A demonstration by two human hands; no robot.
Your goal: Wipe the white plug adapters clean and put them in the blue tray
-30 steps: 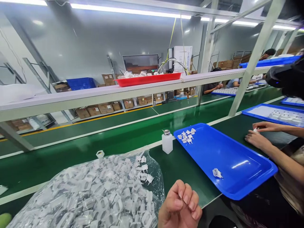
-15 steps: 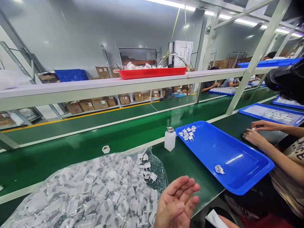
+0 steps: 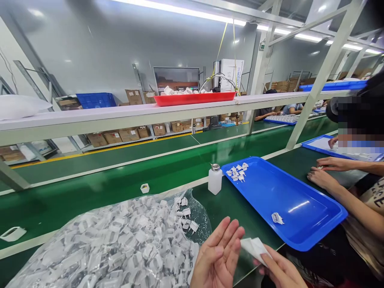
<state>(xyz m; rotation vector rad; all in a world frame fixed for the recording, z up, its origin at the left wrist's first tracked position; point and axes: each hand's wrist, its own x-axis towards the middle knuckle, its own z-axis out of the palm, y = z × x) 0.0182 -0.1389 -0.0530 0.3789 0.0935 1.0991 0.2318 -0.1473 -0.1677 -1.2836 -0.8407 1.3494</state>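
Observation:
My left hand point(image 3: 216, 254) is held palm up with its fingers stretched out, near the bench edge, and nothing lies in it. A folded white cloth or tissue point(image 3: 254, 249) is pinched in my right hand point(image 3: 279, 267), its tip close to the left fingertips. Left of my hands, a clear plastic bag point(image 3: 196, 208) spreads out under a heap of white plug housings point(image 3: 129, 244), some with pins showing. Beyond my hands stands a white dispenser bottle point(image 3: 215, 181) with a metal top. A blue tray point(image 3: 270, 196) holds several white plug pieces point(image 3: 237, 173) in its far corner and a single plug piece point(image 3: 277, 218) nearer me.
A green conveyor belt point(image 3: 99, 176) runs behind the bench, carrying loose white housings point(image 3: 13, 233). Above it, a shelf point(image 3: 120, 114) bears a red tray point(image 3: 195, 99). At right, a co-worker's hands point(image 3: 325, 176) handle a small piece beside another blue tray point(image 3: 315, 145).
My right hand has risen from the bottom edge with the white cloth or tissue, toward my left hand. White housings on the belt have shifted right; another has appeared at far left.

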